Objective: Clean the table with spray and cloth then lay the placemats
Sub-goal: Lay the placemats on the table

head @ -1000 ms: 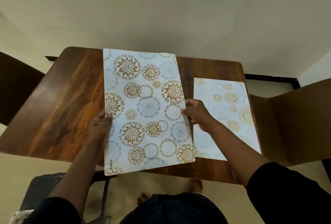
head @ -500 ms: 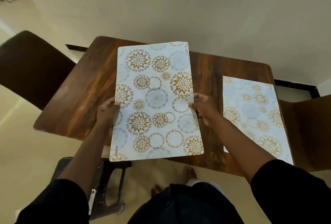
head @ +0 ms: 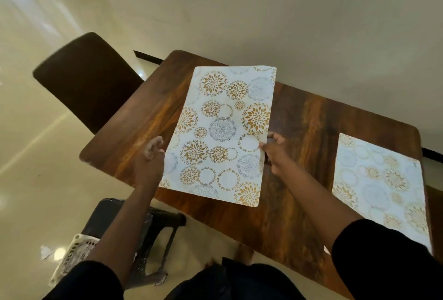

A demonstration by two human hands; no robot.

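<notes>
I see my left hand (head: 149,165) and right hand (head: 275,153) pinching opposite long edges of a floral placemat (head: 223,132) over the wooden table (head: 299,179); a second placemat (head: 381,184) lies flat near the table's right end, well apart.

Two placemats (head: 223,136) (head: 381,187), one table (head: 299,215), two hands (head: 149,163) (head: 275,153), one brown chair (head: 88,79), one stool (head: 124,218)

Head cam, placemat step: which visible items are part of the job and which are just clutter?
In the job:
- white floral-patterned placemat, held at its side edges by left hand and right hand
- second white floral placemat, flat at the table's right end
- dark wooden table

Just lying about:
- brown chair
- black stool
- white perforated basket
</notes>
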